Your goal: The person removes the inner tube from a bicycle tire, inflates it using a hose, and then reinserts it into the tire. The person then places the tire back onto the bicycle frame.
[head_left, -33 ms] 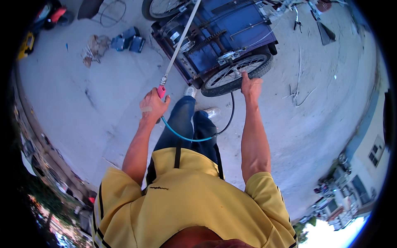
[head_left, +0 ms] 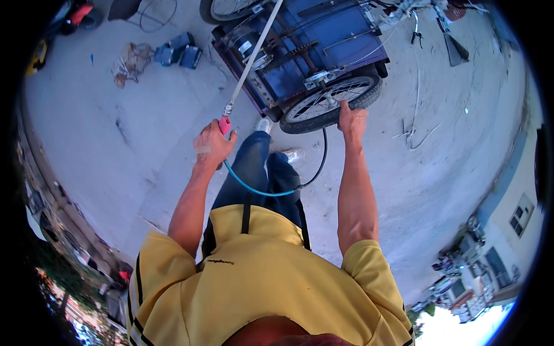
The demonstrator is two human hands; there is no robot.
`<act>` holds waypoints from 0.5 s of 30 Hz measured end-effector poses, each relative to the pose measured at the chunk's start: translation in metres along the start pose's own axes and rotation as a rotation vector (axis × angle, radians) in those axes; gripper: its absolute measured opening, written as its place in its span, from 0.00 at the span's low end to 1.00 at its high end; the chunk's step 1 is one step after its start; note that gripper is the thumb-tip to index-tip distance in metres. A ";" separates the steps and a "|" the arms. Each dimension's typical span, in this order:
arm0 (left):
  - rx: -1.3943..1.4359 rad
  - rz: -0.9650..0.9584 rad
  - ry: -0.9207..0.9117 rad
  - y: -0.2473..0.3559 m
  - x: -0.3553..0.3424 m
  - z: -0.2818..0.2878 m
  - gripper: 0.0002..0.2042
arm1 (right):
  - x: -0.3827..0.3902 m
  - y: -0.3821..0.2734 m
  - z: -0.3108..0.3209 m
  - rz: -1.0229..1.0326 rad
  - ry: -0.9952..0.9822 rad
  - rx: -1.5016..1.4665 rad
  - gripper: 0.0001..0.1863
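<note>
As tyre (head_left: 303,128) touches R grip (head_left: 351,122), wand (head_left: 254,53) to L

Place: it is looking like an outdoor yard (head_left: 438,179)
Ground (head_left: 167,144): is spreading wide
Sky (head_left: 470,331): is shining white
Trees (head_left: 63,274): are growing
Building (head_left: 512,242): is standing alongside

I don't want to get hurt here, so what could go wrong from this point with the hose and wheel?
The right hand is at the tyre beside the spokes, so fingers might get pinched if the wheel turns.
The teal-and-black hose loops in front of the legs and could snag.
If the left hand jerks away, the hose could be tugged.
</note>
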State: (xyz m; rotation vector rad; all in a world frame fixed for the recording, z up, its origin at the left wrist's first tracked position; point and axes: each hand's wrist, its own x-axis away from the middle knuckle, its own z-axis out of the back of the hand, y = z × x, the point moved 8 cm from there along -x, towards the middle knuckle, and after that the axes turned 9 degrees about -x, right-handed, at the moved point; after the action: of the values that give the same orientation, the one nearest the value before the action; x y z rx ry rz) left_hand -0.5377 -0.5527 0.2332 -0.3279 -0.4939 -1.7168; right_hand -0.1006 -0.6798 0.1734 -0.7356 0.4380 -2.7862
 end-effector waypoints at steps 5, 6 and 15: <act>0.009 0.015 -0.007 -0.011 0.005 -0.010 0.19 | -0.009 -0.013 -0.002 0.020 -0.240 0.070 0.41; 0.023 0.024 -0.015 -0.011 0.005 -0.015 0.19 | -0.017 -0.004 -0.004 0.085 -0.073 0.122 0.40; 0.093 -0.049 0.032 0.044 -0.001 0.018 0.18 | 0.017 0.011 -0.005 -0.017 -0.061 -0.348 0.44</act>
State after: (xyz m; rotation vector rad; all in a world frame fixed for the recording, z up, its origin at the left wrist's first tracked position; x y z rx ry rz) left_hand -0.4953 -0.5493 0.2551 -0.2228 -0.5609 -1.7372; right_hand -0.1157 -0.6938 0.1728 -0.8948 0.9226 -2.7244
